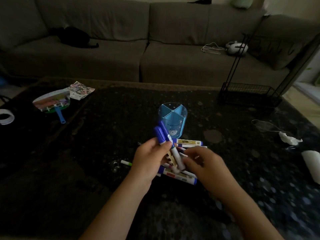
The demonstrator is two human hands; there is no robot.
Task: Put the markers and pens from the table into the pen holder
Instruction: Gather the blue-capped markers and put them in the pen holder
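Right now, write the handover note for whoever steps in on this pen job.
Left hand: shut on a bunch of blue-capped markers, caps pointing up, lifted off the table.
Right hand: low over the pile, fingers curled at it; whether it grips anything is unclear.
Pen holder: blue, divided into compartments, upright just beyond the pile; its visible compartments look empty.
Left to do: drop the held bunch in, then clear the pile of markers on the dark table, including the gold-labelled marker nearest the holder and the green-tipped pen lying apart beside the left hand.
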